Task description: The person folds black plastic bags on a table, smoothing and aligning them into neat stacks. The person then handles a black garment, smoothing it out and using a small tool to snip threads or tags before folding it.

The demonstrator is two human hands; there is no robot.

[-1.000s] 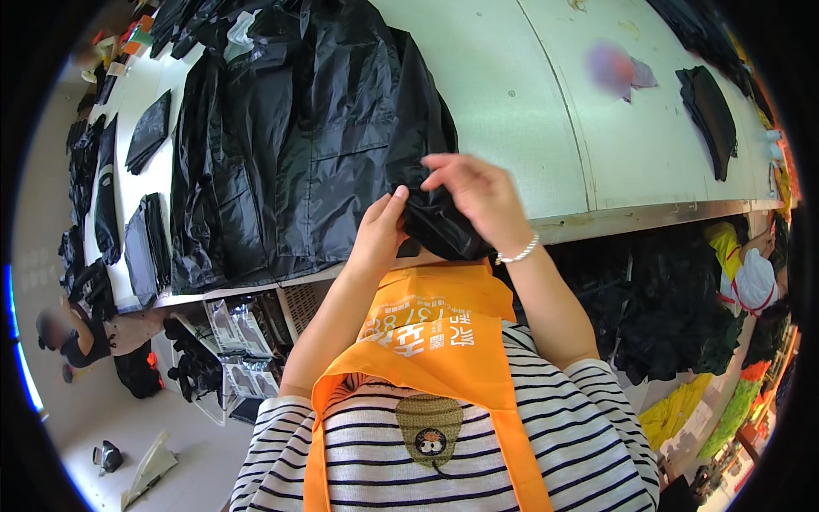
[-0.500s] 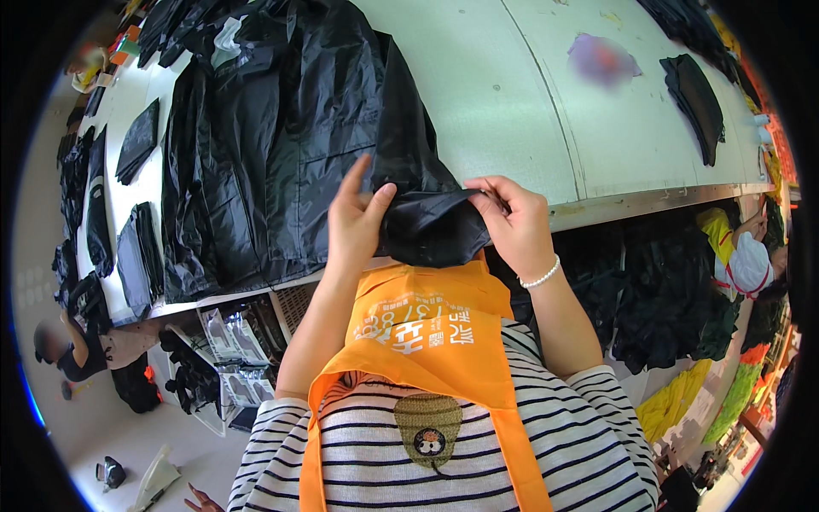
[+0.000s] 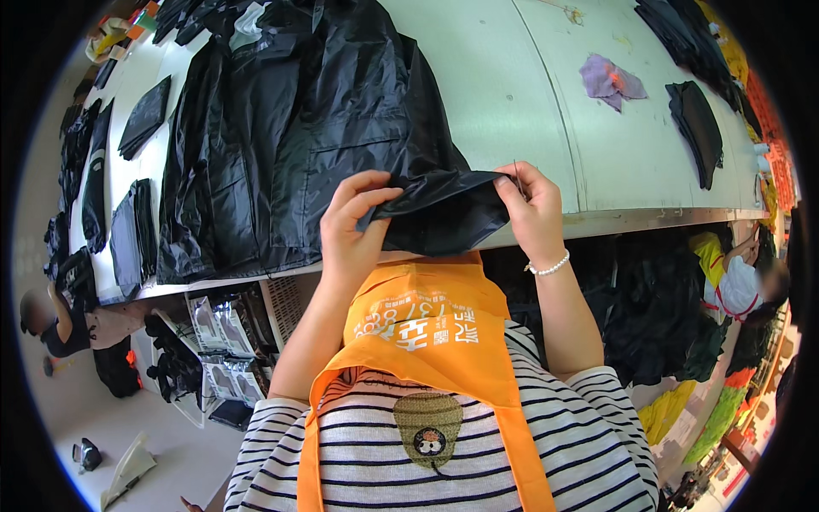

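Note:
A shiny black jacket [image 3: 290, 128] lies spread over the table, and its sleeve end is drawn to the near edge before me. My left hand [image 3: 351, 224] is closed, pinching the sleeve cloth between thumb and bent fingers. My right hand [image 3: 534, 209], with a beaded bracelet at the wrist, pinches the sleeve's right-hand corner. Between both hands the cloth [image 3: 456, 205] is held stretched, its edge forming a dark fold. A thin dark sliver shows by my right fingertips, too small to name.
The pale table [image 3: 503, 102] carries folded black garments [image 3: 136, 235] at left and a folded dark piece [image 3: 695, 128] at right. A purple cloth scrap [image 3: 610, 81] lies far right. Black garments [image 3: 648, 307] are heaped below the edge. Other people [image 3: 742, 282] sit at both sides.
My left hand has gone from spread fingers to a pinch on the sleeve cloth. My right hand has shifted slightly right and up with the corner, stretching the fold.

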